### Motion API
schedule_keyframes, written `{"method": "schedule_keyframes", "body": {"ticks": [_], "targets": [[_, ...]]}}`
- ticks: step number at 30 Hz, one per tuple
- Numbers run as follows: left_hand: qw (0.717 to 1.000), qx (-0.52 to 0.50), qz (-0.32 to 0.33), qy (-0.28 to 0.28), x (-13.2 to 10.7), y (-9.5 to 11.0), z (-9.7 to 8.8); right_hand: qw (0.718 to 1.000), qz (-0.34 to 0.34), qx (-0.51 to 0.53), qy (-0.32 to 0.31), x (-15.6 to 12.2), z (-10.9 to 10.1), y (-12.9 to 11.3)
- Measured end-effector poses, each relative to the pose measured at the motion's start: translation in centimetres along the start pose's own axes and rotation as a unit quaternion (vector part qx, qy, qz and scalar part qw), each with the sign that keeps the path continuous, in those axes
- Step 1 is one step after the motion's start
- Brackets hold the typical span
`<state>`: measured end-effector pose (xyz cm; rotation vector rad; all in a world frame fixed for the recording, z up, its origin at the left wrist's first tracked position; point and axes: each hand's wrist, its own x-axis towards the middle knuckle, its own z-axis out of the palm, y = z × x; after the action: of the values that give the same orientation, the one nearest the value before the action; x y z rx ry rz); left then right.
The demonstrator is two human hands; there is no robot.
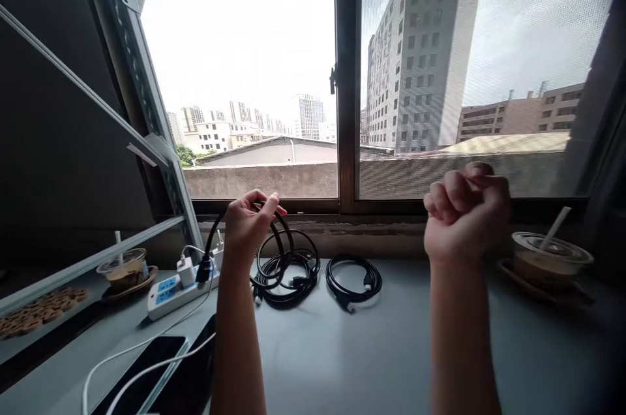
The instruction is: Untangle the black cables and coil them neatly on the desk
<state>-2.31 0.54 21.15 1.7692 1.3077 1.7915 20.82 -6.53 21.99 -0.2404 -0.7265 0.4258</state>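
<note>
My left hand (252, 222) is closed around a black cable (280, 252), pinched between thumb and fingers. Loops of it hang to the right of the wrist, in front of the coils on the table. On the other side, a strand drops to a black plug (204, 268) by the power strip (173, 294); whether it is plugged in or hanging in front, I cannot tell. My right hand (462, 206) is raised before the window in a fist, with nothing showing in it. Coiled black cables (288, 297) lie beyond my left hand, and a separate coil (355, 294) sits right of them.
A lidded cup with a straw (550, 258) stands at the right, another cup (124, 268) at the left. A phone (141, 372) and a white cord (147, 340) lie front left. A metal rack (147, 95) rises at the left beside the window (346, 108).
</note>
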Motion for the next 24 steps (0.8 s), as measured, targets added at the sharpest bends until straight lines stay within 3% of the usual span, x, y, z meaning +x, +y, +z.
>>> {"method": "schedule_keyframes", "body": {"ticks": [2, 3, 5, 8, 11, 12, 14, 17, 20, 24], "targets": [[0.996, -0.049, 0.072, 0.021, -0.4, 0.9, 0.0, 0.991, 0.053, -0.108, -0.065, 0.3, -0.1, 0.8], [0.992, -0.07, 0.097, 0.037, -0.5, 1.2, 0.0, 0.973, 0.091, -0.177, -0.119, 0.4, -0.2, 1.2], [0.984, -0.107, 0.127, 0.069, -0.5, 1.4, 0.1, 0.896, 0.176, -0.317, -0.256, 0.4, -0.6, 2.1], [0.974, -0.155, 0.139, 0.09, -0.3, 1.5, 0.0, 0.7, 0.307, -0.464, -0.448, -0.4, -0.9, 4.3], [0.967, -0.201, 0.137, 0.072, -0.2, 1.5, -0.3, 0.476, 0.427, -0.553, -0.534, -1.7, -0.9, 7.2], [0.964, -0.218, 0.137, 0.065, -0.3, 1.7, -0.3, 0.428, 0.444, -0.566, -0.547, -2.1, -0.9, 8.2], [0.956, -0.252, 0.136, 0.057, -0.5, 2.1, -0.5, 0.411, 0.422, -0.558, -0.584, -2.8, -0.8, 9.8], [0.945, -0.289, 0.147, 0.049, -1.0, 3.1, -0.6, 0.431, 0.382, -0.532, -0.621, -3.3, -0.6, 10.9], [0.939, -0.296, 0.167, 0.054, -1.3, 3.4, -0.3, 0.416, 0.376, -0.565, -0.605, -3.6, -0.1, 10.6], [0.957, -0.249, 0.144, 0.032, -0.9, 2.4, 0.6, 0.38, 0.391, -0.599, -0.587, -3.9, 0.5, 10.4]]}}
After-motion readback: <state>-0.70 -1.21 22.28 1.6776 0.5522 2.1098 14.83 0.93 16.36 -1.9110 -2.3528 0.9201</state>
